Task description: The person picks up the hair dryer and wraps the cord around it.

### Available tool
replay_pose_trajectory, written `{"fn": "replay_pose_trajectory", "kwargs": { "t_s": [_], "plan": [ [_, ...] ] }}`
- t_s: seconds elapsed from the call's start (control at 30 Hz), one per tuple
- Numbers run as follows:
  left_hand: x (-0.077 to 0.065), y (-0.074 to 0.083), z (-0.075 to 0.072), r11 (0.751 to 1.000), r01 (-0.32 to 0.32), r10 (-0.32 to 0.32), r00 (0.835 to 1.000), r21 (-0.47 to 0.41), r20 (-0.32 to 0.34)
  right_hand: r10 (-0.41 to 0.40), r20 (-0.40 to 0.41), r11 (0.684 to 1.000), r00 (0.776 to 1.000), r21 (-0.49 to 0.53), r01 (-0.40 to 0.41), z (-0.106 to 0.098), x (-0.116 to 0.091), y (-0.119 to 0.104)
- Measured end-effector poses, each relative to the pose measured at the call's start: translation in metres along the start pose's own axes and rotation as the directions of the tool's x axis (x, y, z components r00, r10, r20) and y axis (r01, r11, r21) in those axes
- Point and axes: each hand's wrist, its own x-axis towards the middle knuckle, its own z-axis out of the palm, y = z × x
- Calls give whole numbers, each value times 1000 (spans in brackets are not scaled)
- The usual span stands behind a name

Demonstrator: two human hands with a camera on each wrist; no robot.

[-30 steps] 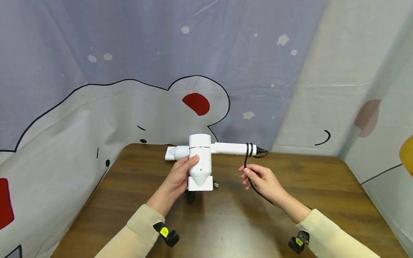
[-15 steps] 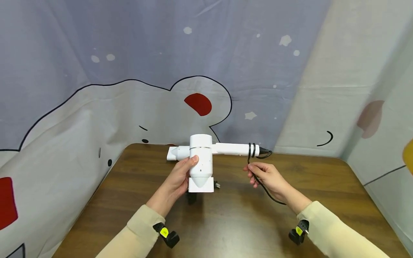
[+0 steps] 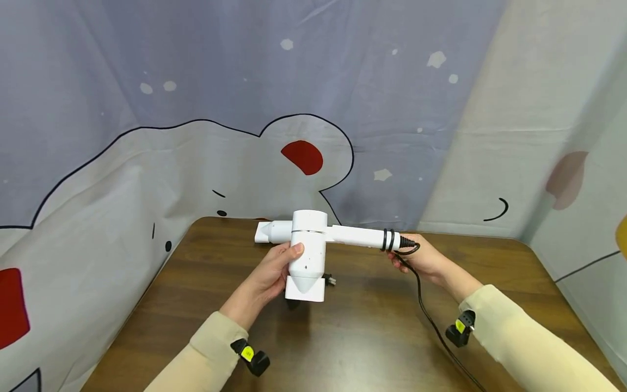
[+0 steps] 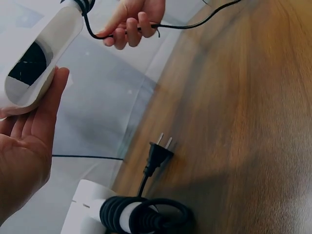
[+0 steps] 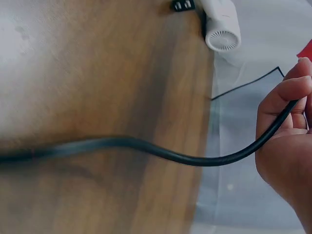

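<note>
My left hand (image 3: 266,275) grips the barrel of a white hair dryer (image 3: 308,258), held up over the table with its nozzle toward me. Its handle (image 3: 357,236) points right, with a few turns of black cord (image 3: 390,240) around it near the end. My right hand (image 3: 427,257) is behind the handle's end, partly hidden by it. In the left wrist view the fingers of the right hand (image 4: 134,22) pinch the cord just off the coils. The loose part of the cord (image 5: 195,161) trails across toward the front right.
A second white hair dryer (image 3: 276,232) lies on the wooden table (image 3: 372,337) behind the held one. Its black cord (image 4: 117,214) is coiled, with a two-pin plug (image 4: 158,155) sticking out. A printed curtain (image 3: 235,174) hangs along the table's back edge.
My right hand has moved from in front of the handle to behind its end, carrying the cord. Another turn of cord shows on the handle. The held dryer has tilted and lowered slightly.
</note>
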Motion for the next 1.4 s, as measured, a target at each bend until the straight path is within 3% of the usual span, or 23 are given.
{"fn": "replay_pose_trajectory", "kwargs": {
  "t_s": [0.27,0.47,0.8,1.07,1.2,1.4],
  "plan": [
    [-2,0,-4,999,12,-14,999,32,51,-23,62,982,998,-185,34,-17,5,-25],
    [-3,3,-6,997,30,-35,997,69,72,-21,56,915,998,-401,42,-18,10,-50],
    [-3,0,-9,989,57,-64,997,134,44,-19,86,821,996,-567,65,-4,12,-84],
    [0,-4,-13,985,41,-39,999,165,-14,-46,126,717,991,-687,120,4,11,-102],
    [3,-6,-14,983,34,-24,998,182,-56,-54,129,707,990,-695,129,6,11,-107],
    [7,-9,-13,986,-14,40,987,164,-156,-83,101,732,991,-669,129,16,7,-111]
  ]
}}
